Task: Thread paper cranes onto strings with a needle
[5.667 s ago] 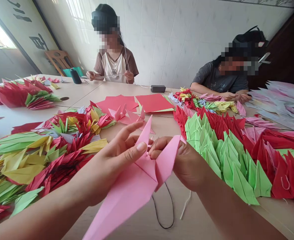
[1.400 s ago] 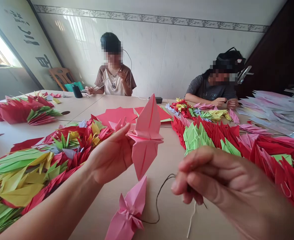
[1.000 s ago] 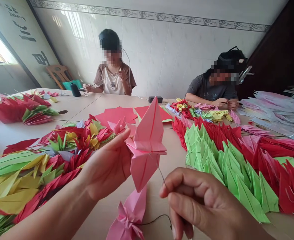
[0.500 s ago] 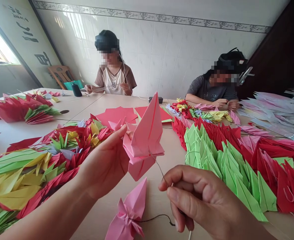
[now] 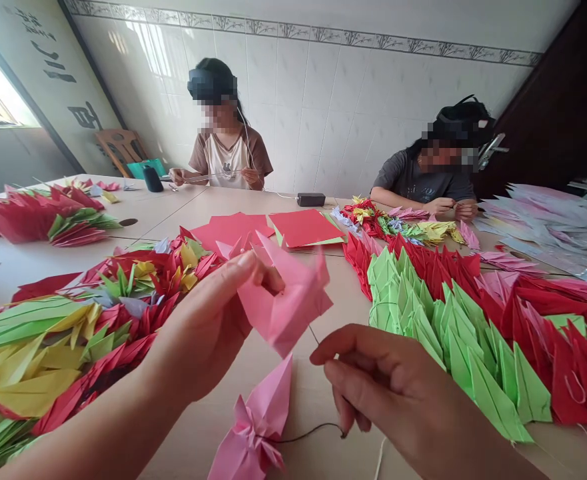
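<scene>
My left hand (image 5: 218, 307) pinches a folded pink paper crane (image 5: 288, 303), tilted and held up above the table. Fingers of my right hand (image 5: 373, 380) close on a thin dark needle (image 5: 314, 335), which runs up to the lower edge of that crane. A second pink paper crane (image 5: 258, 427) lies on the table below, between my hands. From its middle a dark thread (image 5: 308, 435) curves to the lower fingers of my right hand. The needle's far end is hidden behind the paper.
Colourful folded cranes (image 5: 43, 367) heap at the left, and green cranes (image 5: 458, 333) stand in rows at the right beside red ones. Red paper sheets (image 5: 303, 228) lie ahead near a black box (image 5: 311, 199). Two people sit across the table, hands busy.
The held crane has tipped and turned in my left hand, its tall point no longer upright. My right hand has shifted slightly left and up, with less needle showing.
</scene>
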Motion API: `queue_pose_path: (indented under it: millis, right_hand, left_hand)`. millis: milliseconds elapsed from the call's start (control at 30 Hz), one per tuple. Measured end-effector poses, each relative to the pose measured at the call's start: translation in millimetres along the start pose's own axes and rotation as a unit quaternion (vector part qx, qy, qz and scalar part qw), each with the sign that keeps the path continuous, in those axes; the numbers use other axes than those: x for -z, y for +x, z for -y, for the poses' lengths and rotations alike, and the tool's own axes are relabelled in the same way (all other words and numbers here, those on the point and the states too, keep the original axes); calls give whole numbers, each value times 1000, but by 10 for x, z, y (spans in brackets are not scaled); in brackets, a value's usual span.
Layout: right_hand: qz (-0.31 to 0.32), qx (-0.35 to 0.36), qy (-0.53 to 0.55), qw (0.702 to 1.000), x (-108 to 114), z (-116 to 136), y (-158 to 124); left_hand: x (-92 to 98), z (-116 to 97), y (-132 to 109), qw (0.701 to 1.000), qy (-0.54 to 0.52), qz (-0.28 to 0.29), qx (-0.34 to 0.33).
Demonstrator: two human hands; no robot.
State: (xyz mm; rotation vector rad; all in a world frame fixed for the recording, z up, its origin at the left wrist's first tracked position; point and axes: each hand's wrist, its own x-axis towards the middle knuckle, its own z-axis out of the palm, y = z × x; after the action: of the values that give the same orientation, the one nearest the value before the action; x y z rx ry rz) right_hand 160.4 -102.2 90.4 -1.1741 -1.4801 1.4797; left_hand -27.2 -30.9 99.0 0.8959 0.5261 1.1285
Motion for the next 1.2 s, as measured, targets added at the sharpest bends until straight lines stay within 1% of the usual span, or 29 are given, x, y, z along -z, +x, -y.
queue_pose_path:
  millis: [67, 167, 300, 467, 533, 667, 800, 967, 1133, 1200]
  right_hand:
    - [-12, 14, -22, 1000, 0, -42, 59]
    - [-21, 51, -31, 998, -4, -103, 136]
    - [-30, 74, -33, 996, -4, -174, 162]
    - [-26, 86, -22, 996, 4, -229, 156]
    - [-28, 98, -25, 995, 10, -249, 171]
    - [-24, 119, -36, 992, 22, -307, 212]
    - [-28, 112, -14, 993, 27, -351, 246]
    - [6, 99, 21, 995, 37, -350, 276]
    - [-25, 134, -13, 991, 33, -289, 187]
    - [-24, 139, -19, 990, 33, -279, 158]
  left_hand:
    - [-12, 24, -53, 998, 56, 19, -27]
    - [-37, 55, -125, 993, 102, 52, -40]
    - [-75, 63, -193, 983, 162, 60, -61]
    - [-78, 45, -237, 962, 239, 63, -113]
    - [-76, 41, -244, 959, 251, 59, -122]
    - [-90, 32, -252, 959, 242, 49, -138]
    - [-92, 36, -260, 956, 248, 50, -146]
    - [-76, 49, -252, 947, 275, 46, -161]
    - [-92, 13, -228, 932, 317, 55, -166]
    - [-95, 5, -215, 929, 325, 62, -162]
